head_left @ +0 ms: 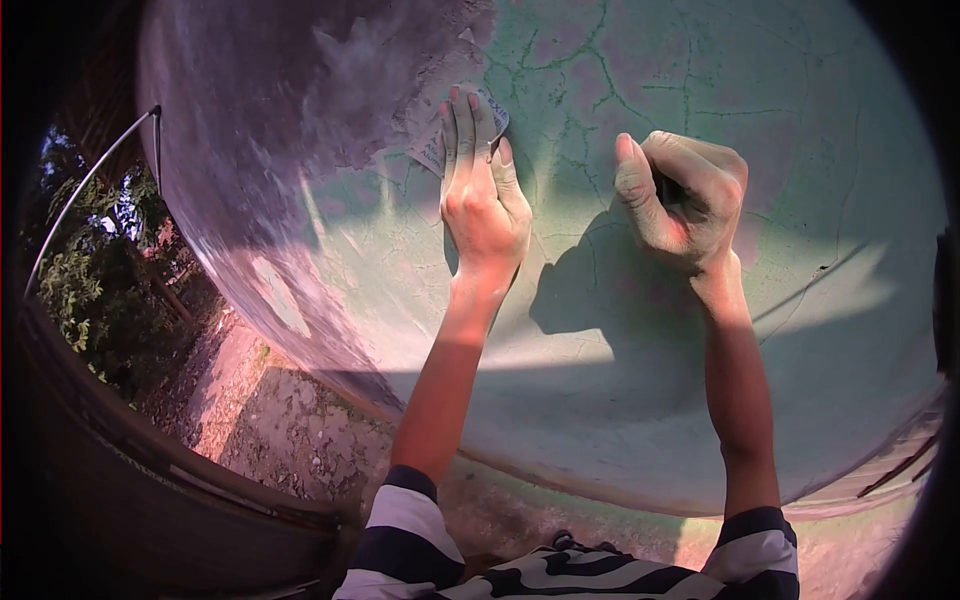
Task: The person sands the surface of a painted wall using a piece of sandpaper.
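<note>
A large wall (620,90) fills the view, cracked and green on the right, bare dark grey at the upper left. My left hand (480,195) lies on it near the border of the two surfaces, fingers stretched upward and pressing a sheet of printed sandpaper (425,140) flat. Part of the sheet shows on both sides of the fingers. My right hand (690,195) is raised before the green part, fingers curled in and thumb pointing up; no object shows in it. Pale dust coats both hands.
Shadows of the hands and arms fall on the wall. At the left are green plants (90,310), a thin curved rod (85,190) and stony ground (310,430). Striped sleeves and a striped shirt (590,577) show at the bottom.
</note>
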Tool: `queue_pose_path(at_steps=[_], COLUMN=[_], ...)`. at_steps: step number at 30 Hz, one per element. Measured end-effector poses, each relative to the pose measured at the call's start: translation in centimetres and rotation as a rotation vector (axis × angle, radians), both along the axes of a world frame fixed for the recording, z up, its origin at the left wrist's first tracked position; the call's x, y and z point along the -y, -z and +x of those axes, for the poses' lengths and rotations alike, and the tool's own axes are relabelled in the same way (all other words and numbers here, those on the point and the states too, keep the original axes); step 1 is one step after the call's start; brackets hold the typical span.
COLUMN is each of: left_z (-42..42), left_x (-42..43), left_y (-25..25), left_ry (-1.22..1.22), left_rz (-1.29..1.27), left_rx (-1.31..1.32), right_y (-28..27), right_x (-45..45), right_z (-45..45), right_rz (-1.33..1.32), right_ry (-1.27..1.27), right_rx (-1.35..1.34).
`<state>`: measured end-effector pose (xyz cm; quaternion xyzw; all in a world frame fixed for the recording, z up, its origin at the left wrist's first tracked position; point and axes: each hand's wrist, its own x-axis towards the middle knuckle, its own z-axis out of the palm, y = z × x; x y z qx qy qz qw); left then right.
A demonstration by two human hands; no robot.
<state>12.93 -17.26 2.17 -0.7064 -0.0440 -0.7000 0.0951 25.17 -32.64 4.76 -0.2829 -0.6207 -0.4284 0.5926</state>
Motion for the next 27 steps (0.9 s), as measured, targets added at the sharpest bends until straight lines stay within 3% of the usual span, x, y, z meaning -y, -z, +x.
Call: queue_pose_path(at_steps=[3, 6, 9, 15, 19, 22, 27], left_z=[0.4, 1.5, 0.8, 0.1, 1.1, 0.9, 1.2], left_x=[-0.7, 1.2, 2.1, -1.0, 1.3, 3.0, 0.9], left_y=[-2.5, 3.5, 6.3, -4.9, 0.5, 5.3, -4.4], left_ry=[-0.006, -0.007, -0.046, -0.026, 0.019, -0.086, -0.007], left_rz=[0.070, 0.021, -0.041, 0.100, 0.032, -0.037, 0.113], left_rx=[0.098, 0.039, -0.083, 0.085, 0.049, -0.106, 0.010], right_y=[-0.3, -0.1, 0.1, -0.1, 0.1, 0.1, -0.1], right_x=[0.0, -0.2, -0.2, -0.6, -0.2, -0.2, -0.6], right_z=[0.0, 0.0, 0.0, -0.1, -0.1, -0.1, -0.4], right_rz=[0.010, 0.032, 0.040, 0.031, 0.003, 0.013, 0.024], right_ry=[0.013, 0.007, 0.024, 0.005, 0.038, 0.029, 0.031], right_rx=[-0.009, -0.025, -0.024, -0.046, -0.055, -0.040, -0.061])
